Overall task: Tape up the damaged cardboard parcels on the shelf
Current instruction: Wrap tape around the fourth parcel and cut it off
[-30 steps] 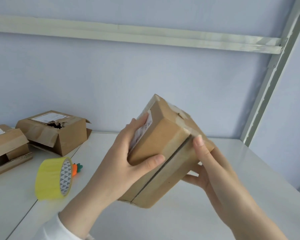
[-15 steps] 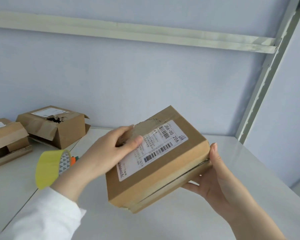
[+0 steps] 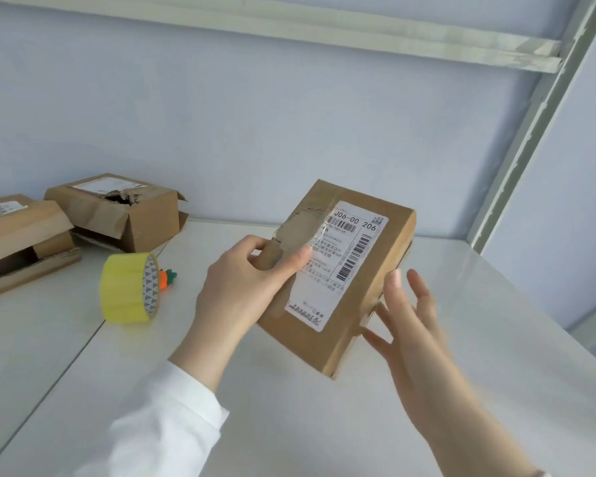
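Note:
A flat brown cardboard parcel [image 3: 362,294] with a white shipping label faces me, tilted above the white shelf [image 3: 289,407]. My left hand [image 3: 252,287] grips its left edge, thumb laid across the label's corner near a patch of old tape. My right hand [image 3: 410,325] is spread with straight fingers against the parcel's right side. A yellow tape roll [image 3: 124,289] stands on edge at the left. Two damaged parcels sit at the back left: one with a torn hole in its top [image 3: 117,210], one with a loose flap [image 3: 18,235].
A small orange carrot-shaped tool [image 3: 166,278] lies right behind the tape roll. A metal shelf upright [image 3: 537,125] rises at the right, and a crossbar [image 3: 289,29] runs overhead. A seam in the shelf surface runs diagonally at the left.
The parcel turned from its seam side to label up, then swung more upright. My left hand shifted to its left edge. My right hand let go of the underside and spread open.

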{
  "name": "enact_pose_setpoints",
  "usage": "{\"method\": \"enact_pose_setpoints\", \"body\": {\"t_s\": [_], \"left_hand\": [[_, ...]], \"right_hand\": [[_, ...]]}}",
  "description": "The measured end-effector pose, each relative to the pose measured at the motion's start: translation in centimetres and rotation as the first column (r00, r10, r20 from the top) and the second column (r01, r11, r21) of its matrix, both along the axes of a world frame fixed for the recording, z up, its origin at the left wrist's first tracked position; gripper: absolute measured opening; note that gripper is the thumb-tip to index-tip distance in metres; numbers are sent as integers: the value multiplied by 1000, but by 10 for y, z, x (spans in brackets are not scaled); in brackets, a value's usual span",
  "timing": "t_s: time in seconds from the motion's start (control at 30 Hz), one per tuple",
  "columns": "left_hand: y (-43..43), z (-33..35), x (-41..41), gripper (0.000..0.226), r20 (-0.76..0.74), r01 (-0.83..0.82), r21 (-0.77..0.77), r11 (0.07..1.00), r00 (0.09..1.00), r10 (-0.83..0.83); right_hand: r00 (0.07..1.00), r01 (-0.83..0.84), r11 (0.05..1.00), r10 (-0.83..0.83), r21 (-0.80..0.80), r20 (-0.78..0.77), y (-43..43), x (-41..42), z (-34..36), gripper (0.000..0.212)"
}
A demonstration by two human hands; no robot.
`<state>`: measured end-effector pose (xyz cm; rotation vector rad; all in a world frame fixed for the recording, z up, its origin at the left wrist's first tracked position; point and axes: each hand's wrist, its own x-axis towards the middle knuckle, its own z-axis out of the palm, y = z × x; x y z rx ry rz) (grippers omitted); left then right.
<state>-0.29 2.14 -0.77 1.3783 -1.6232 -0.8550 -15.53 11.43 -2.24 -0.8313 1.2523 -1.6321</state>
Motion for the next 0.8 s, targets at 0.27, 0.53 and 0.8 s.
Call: {"method": "enact_pose_setpoints", "body": {"t_s": [0.27, 0.53, 0.8], "left_hand": [[38, -12, 18, 35, -170, 272, -39, 961, 946, -275], [107, -20, 3, 38, -405, 572, -83, 816, 729, -552], [219, -39, -65, 27, -398, 786, -100, 610, 530, -749]], "right_hand": [[980, 177, 982, -182, -71, -73, 41, 39, -8, 87], [913, 388, 918, -395, -85, -101, 131, 33, -6, 79], [712, 702, 712, -702, -15, -3, 269, 9, -15, 80]]}}
